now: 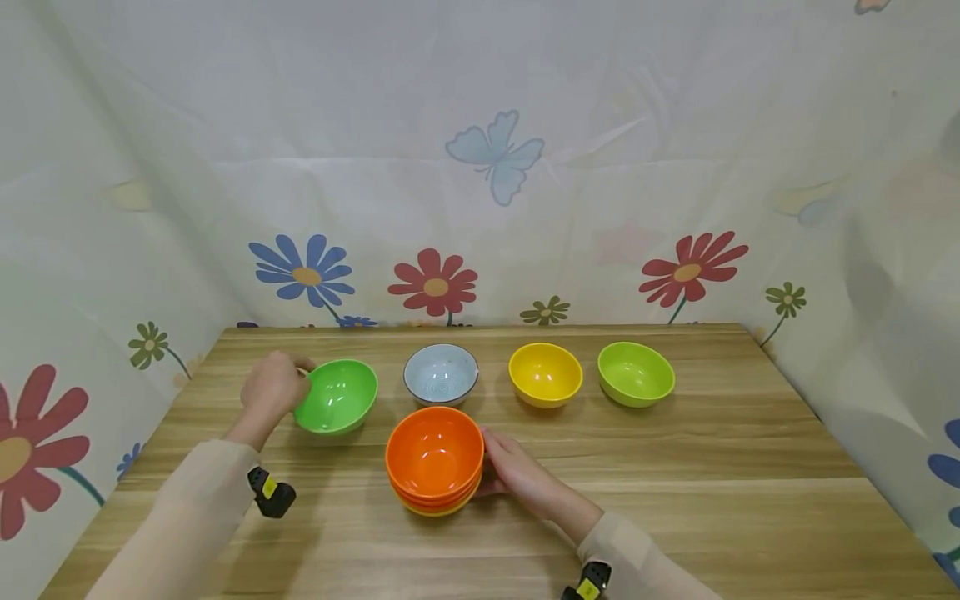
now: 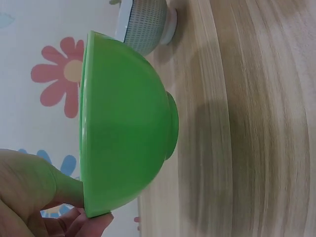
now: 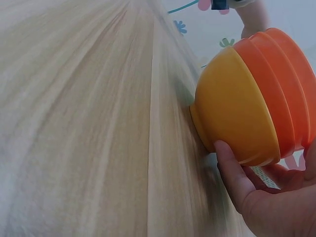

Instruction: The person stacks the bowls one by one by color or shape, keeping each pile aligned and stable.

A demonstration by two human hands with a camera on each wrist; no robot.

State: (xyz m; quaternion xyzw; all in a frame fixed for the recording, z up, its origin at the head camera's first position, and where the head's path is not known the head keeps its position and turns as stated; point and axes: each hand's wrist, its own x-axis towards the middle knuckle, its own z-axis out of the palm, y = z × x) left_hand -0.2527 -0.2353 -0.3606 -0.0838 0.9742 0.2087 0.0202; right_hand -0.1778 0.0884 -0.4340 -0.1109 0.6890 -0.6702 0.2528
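Note:
My left hand (image 1: 276, 382) pinches the rim of a green bowl (image 1: 339, 398) at its left side, thumb and fingers on either side of the edge. In the left wrist view this bowl tilts slightly, its foot close over the tabletop. Around the right side of a stack of nested bowls (image 1: 435, 458) curls my right hand (image 1: 517, 477). Orange bowls (image 3: 284, 94) make up the top of that stack, and a yellow bowl (image 3: 232, 106) is the lowest. The right thumb lies against the yellow bowl's side; the other fingers are partly hidden behind the stack.
Behind the stack stands a pale blue-grey bowl (image 1: 441, 375) with a dark rim. To its right are a single yellow bowl (image 1: 546, 375) and a lime-green bowl (image 1: 636, 375). The wooden table (image 1: 712, 492) ends at a flower-printed cloth (image 1: 570, 250).

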